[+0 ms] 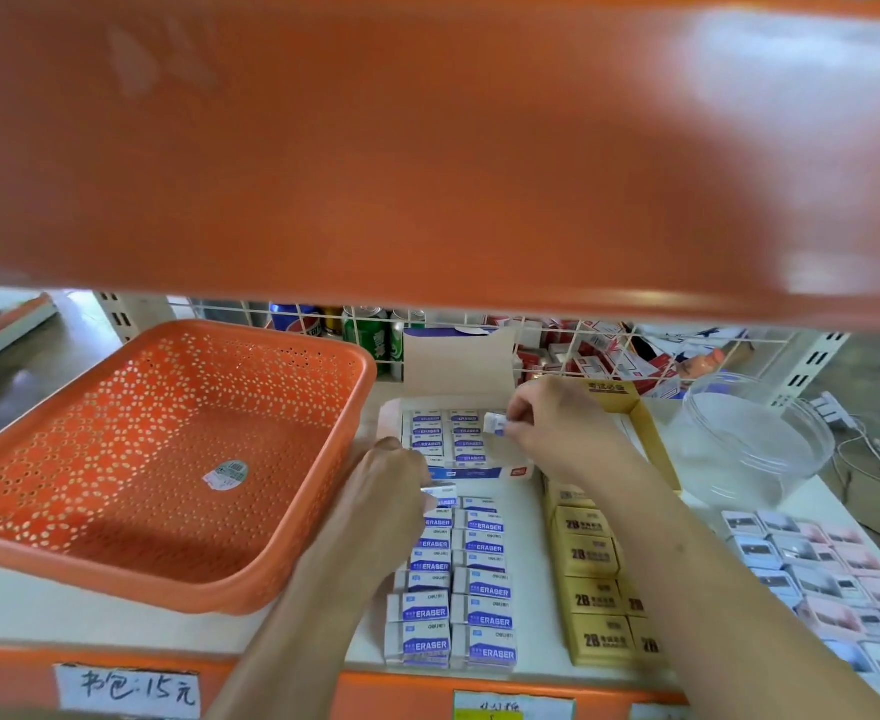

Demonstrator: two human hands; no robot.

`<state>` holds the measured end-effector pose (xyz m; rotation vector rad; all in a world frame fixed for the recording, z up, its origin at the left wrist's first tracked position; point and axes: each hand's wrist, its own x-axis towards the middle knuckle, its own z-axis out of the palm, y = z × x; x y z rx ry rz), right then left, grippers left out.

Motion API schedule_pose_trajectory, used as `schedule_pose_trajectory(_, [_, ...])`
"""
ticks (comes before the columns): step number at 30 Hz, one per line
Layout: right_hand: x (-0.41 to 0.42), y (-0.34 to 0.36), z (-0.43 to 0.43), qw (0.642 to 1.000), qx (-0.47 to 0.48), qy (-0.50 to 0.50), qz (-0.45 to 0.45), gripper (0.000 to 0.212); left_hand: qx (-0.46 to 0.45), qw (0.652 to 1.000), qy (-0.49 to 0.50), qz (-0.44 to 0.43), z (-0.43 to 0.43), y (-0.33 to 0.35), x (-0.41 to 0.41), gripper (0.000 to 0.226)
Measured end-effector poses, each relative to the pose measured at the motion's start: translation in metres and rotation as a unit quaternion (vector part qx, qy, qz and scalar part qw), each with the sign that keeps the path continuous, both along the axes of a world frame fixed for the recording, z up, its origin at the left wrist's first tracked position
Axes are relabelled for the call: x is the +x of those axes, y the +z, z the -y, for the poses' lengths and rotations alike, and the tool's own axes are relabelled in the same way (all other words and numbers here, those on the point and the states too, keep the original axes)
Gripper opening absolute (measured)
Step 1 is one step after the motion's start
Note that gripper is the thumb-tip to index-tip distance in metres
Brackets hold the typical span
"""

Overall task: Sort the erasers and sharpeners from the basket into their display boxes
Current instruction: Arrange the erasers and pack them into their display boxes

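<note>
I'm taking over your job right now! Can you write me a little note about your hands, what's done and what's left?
Right hand pinches a blue-and-white eraser over the open display box, which already has erasers in it.
Left hand holds a second eraser at the far end of the eraser rows on the shelf.
The orange basket holds only a sticker, so emptying it looks done.
Left to do: set both held erasers in place.

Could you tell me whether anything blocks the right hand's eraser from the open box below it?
Nothing visible does: the right hand pinches the eraser over the display box, whose lid stands folded back.
</note>
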<state>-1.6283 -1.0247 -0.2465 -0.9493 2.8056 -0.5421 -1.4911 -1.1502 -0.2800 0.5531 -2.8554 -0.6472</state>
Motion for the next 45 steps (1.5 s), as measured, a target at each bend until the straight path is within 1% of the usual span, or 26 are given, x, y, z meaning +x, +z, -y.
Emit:
schedule_pose_trajectory(3, [-0.011,-0.012,0.01,0.998,0.056,0.001,-0.038,0.01,0.003,1.0,-0.005,-0.01,-0.001,0.006,-0.003,0.012])
schedule_pose_trajectory(6, [-0.018,-0.023,0.015,0.995,0.085,0.009,-0.048,0.011,0.023,1.0,-0.007,-0.015,0.001,0.015,-0.016,0.006])
schedule_pose_trajectory(9, [-0.022,-0.032,0.017,0.996,0.074,0.013,-0.057,0.011,0.036,0.999,-0.012,-0.018,0.003,0.019,-0.037,0.01])
schedule_pose_trajectory(12, [-0.024,-0.037,0.016,0.997,0.052,0.014,-0.061,0.016,0.038,0.999,-0.016,0.014,0.004,0.017,-0.06,0.011])
schedule_pose_trajectory(14, [-0.025,-0.037,0.017,0.997,0.034,0.015,-0.065,0.016,0.035,0.999,-0.012,0.037,0.006,0.011,-0.071,0.01])
schedule_pose_trajectory(16, [-0.027,-0.034,0.015,0.998,0.024,0.027,-0.046,0.014,0.024,0.998,-0.006,0.054,0.008,0.004,-0.079,0.01])
schedule_pose_trajectory(19, [-0.032,-0.027,0.01,0.997,0.042,0.056,-0.014,0.012,0.011,0.998,0.003,0.062,0.009,-0.001,-0.083,0.015])
schedule_pose_trajectory(21, [-0.036,-0.027,0.008,0.998,0.035,0.049,-0.007,0.012,0.013,0.998,0.003,0.06,0.009,-0.002,-0.086,0.016])
schedule_pose_trajectory(24, [-0.039,-0.029,0.007,1.0,-0.001,0.018,0.021,0.012,0.018,0.999,-0.002,0.043,0.004,0.002,-0.088,0.01])
schedule_pose_trajectory(29, [-0.041,-0.03,0.004,0.999,-0.036,0.023,0.031,0.016,0.072,0.997,-0.003,0.006,-0.003,-0.003,-0.093,0.009])
schedule_pose_trajectory(32, [-0.043,-0.028,0.002,0.998,-0.042,0.03,0.047,0.014,0.104,0.994,-0.027,0.009,0.0,-0.007,-0.091,0.008])
schedule_pose_trajectory(35, [-0.044,-0.025,0.0,0.994,-0.054,0.026,0.096,0.011,0.105,0.992,-0.058,0.046,0.004,-0.008,-0.088,0.022])
schedule_pose_trajectory(36, [-0.044,-0.023,-0.001,0.992,-0.056,0.02,0.113,0.012,0.102,0.992,-0.061,0.048,0.003,-0.008,-0.088,0.024])
schedule_pose_trajectory(40, [-0.042,-0.017,-0.003,0.989,-0.034,0.024,0.143,0.016,0.097,0.994,-0.05,0.026,-0.001,-0.01,-0.092,0.017])
schedule_pose_trajectory(43, [-0.042,-0.015,-0.005,0.986,-0.012,0.039,0.16,0.02,0.092,0.996,-0.016,0.009,-0.002,-0.011,-0.095,0.012])
schedule_pose_trajectory(45, [-0.042,-0.015,-0.004,0.987,0.015,0.048,0.153,0.024,0.092,0.996,0.008,0.005,-0.002,-0.012,-0.096,0.013])
